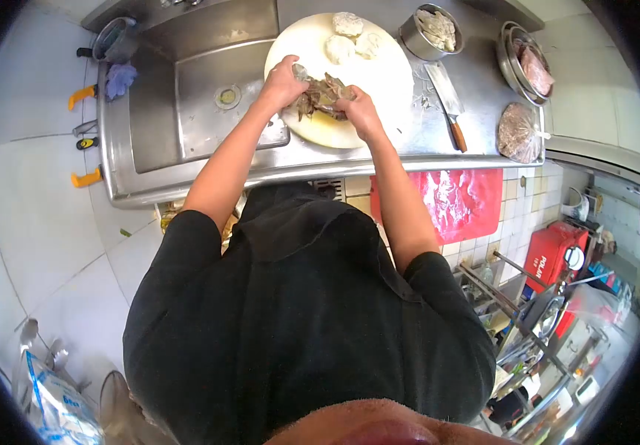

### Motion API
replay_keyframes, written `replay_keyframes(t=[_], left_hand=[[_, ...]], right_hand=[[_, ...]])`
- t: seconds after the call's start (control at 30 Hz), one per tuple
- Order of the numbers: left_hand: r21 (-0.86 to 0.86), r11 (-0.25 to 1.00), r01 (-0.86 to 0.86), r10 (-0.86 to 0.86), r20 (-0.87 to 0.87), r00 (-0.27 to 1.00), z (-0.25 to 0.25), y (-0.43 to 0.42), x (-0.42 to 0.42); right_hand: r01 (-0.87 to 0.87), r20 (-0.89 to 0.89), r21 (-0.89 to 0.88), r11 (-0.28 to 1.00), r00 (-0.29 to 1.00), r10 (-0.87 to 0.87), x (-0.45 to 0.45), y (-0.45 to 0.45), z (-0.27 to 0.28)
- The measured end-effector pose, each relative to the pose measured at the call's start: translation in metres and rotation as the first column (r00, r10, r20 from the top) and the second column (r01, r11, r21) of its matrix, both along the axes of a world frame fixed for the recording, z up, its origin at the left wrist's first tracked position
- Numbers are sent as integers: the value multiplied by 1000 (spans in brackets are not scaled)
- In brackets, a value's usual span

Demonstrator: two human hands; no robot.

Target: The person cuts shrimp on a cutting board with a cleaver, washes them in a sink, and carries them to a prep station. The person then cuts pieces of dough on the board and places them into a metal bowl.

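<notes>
Over a round white cutting board [390, 81], both of my hands are closed on a brown-grey, ragged clump [323, 95] whose kind I cannot make out. My left hand [285, 83] grips its left side, where something pale shows by the fingers. At its right side, my right hand [359, 111] has its fingers curled onto the clump. Several whitish lumps [340, 50] lie at the far side of the board. A cleaver [444, 93] with a wooden handle rests on the steel counter, right of the board.
A steel sink [216, 104] is on the left. Behind the cleaver stands a metal pot [430, 41] of pale pieces. Stacked metal bowls [516, 63] and a tied plastic bag [519, 132] sit at the right. Below the counter are a red sheet [461, 204] and a red box [557, 256].
</notes>
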State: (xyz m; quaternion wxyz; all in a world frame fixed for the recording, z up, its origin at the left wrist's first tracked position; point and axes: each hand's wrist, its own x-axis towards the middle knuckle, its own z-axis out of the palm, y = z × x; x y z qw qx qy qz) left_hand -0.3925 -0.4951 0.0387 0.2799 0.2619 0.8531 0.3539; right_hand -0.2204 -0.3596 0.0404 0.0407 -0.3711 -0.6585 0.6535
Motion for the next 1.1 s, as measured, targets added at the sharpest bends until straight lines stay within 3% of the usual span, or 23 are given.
replay_keyframes(t=[0.1,0.23,0.33,0.37,0.4,0.43,0.5,0.53,0.6,0.67,0.7,0.73,0.8,0.87,0.93,1.03,1.1], left_hand=[[123,992,-17,25,-70,997,-14,2,-2],[290,948,131,-73,-203,977,-14,-11,-23],[444,890,104,-145,59,988,-21,-26,-65],[538,843,-6,-50,89,995,-32,-32,-89],[496,850,-176,31,287,957,-29,-43,-121],[453,854,-257,181,205,962,-27,-53,-160],[469,658,-589,399,445,801,-71,-77,-259],[430,662,-614,570,243,785,-114,-86,-320],[353,749,-561,650,-225,726,-182,-100,-424],[420,749,-512,602,-109,791,-190,-108,-470],[510,641,-574,527,251,812,-175,-102,-485],[539,522,-661,347,574,742,-162,-94,-496],[547,523,-654,144,699,700,-154,-94,-502],[455,634,-625,213,674,707,-185,-90,-535],[401,714,-574,272,597,755,-167,-90,-528],[375,798,-473,171,611,773,-174,-89,-554],[180,851,-494,315,578,753,-155,-74,-568]], right_hand=[[32,16,66,997,999,-33,4,-4,-4],[34,131,166,986,990,-56,2,-7,-6],[47,158,267,963,983,-92,5,-7,-20],[38,171,319,947,981,-97,7,-8,-21],[15,208,314,949,975,-84,7,-8,-16],[-8,242,309,951,968,-70,8,-9,-11],[103,167,182,978,977,-134,13,-10,-11],[161,129,71,984,977,-169,12,-12,-1],[245,77,-60,968,968,-241,19,-8,-7],[344,3,-193,919,937,-350,17,-12,4],[395,-23,-257,882,910,-414,22,-14,10],[380,-10,-239,894,919,-393,34,-9,3],[457,-12,-306,835,875,-483,33,-19,30],[471,-19,-337,815,862,-506,46,-22,30],[484,-22,-376,790,848,-530,51,-28,36],[469,-42,-391,792,851,-524,44,-41,45],[429,17,-277,860,897,-442,38,-45,49]])
